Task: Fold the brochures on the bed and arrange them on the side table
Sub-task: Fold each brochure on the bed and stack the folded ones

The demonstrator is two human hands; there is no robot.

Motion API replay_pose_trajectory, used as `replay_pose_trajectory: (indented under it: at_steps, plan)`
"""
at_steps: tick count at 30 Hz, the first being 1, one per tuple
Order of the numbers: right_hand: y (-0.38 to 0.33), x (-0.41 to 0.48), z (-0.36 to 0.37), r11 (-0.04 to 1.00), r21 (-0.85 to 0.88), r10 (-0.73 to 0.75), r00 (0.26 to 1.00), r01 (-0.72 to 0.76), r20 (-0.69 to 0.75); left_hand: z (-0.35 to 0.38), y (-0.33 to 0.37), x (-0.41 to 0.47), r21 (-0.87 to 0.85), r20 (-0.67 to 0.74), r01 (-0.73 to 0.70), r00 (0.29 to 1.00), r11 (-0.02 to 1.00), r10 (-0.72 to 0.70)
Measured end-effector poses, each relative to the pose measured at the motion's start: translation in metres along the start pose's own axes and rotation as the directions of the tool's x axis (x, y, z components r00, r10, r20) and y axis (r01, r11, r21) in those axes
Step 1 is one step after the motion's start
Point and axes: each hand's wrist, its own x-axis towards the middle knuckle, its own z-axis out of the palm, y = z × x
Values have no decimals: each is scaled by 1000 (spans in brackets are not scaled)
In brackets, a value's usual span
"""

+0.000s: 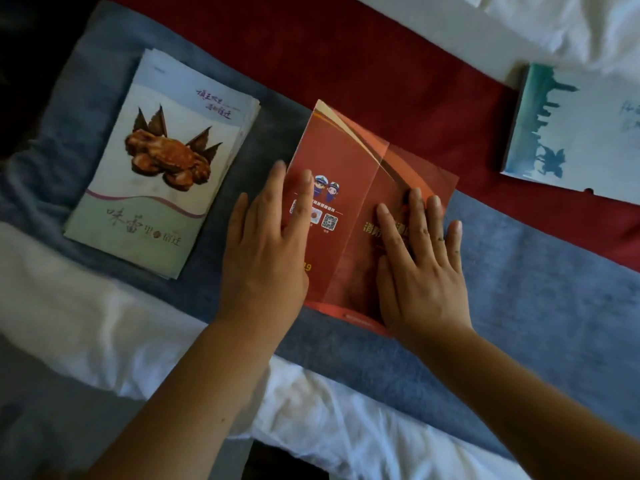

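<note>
The glossy red folded brochure [360,209] lies on the blue-grey and dark red cloth runner [540,271] spread across the white-sheeted bed [69,334], its upper flap lifted a little along the crease. Both hands press it flat with fingers stretched out and spread, gripping nothing. The left hand [266,244] rests palm-down over the brochure's left edge, fingertips on the printed panel with the square codes. The right hand [420,268] lies flat on the right panel. A pale stack of leaflets with a brown crab picture [162,168] sits just left; a teal-and-white booklet [571,133] lies well apart at upper right.
</note>
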Motion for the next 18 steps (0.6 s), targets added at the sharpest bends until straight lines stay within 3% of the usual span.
replay_pose_trajectory:
  at_steps: [7,14,18]
  plan:
    - [-1,2,-6,999,37,14,1000,-15,26,17,2,-10,-62,10,-20,1000,998,21]
    - [-2,5,-16,991,-38,129,992,-129,-13,28,23,-22,-63,40,-47,998,997,50]
    - [11,4,-22,976,86,198,979,-201,46,34,41,-24,-50,86,-71,993,996,75]
